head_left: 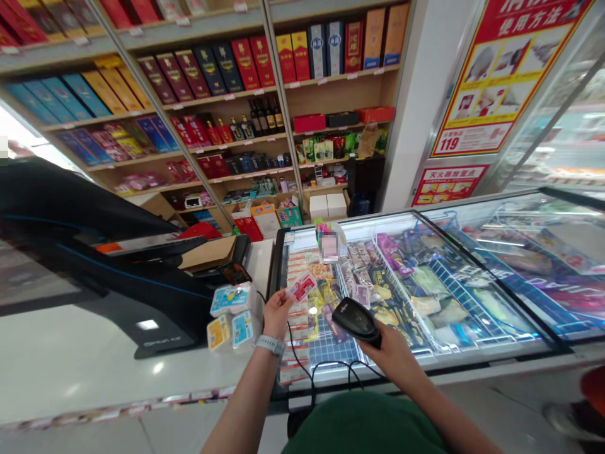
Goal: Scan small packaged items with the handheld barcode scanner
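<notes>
1. Pinching the red-and-white packet [303,286] by its lower-left edge near frame centre, the left hand [276,313] leaves most print uncovered.
2. Right hand [391,348], lower centre, wraps the black barcode scanner [355,317] from behind, leaving its head clear.
3. Both hands appear raised over the chest freezer [274,271], perhaps for free movement.

Through the head camera I see stocked shop shelves [331,99] beyond the left hand [278,312] and right hand [385,343].
A freezer [463,372] with a clear top and bagged goods [428,284] inside lies beneath both hands; left of the left hand, a black terminal [113,277] stands on a white counter [94,378]; beyond the right hand, farther right, hangs a red-and-yellow poster [510,75] reading 119.
</notes>
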The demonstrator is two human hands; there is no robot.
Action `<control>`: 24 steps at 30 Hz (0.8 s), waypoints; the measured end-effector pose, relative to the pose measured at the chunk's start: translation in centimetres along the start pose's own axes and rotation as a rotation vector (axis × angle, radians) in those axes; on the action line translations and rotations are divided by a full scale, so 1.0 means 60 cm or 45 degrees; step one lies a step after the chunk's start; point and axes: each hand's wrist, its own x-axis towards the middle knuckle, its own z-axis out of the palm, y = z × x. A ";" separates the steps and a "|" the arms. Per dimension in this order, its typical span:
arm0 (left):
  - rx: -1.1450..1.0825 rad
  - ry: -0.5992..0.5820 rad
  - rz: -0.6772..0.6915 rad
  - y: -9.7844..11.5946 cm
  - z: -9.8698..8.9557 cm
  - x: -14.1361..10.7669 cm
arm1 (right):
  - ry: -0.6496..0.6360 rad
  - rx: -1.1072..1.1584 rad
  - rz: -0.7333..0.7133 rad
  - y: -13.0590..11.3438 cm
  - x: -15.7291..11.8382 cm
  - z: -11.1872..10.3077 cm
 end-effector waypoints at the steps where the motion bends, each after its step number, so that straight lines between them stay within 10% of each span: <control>1: 0.005 0.007 0.004 -0.001 0.000 0.002 | 0.003 -0.002 0.000 0.000 0.000 -0.001; 24: -0.023 -0.014 -0.056 -0.008 0.006 0.017 | 0.032 -0.190 -0.109 0.011 0.016 -0.012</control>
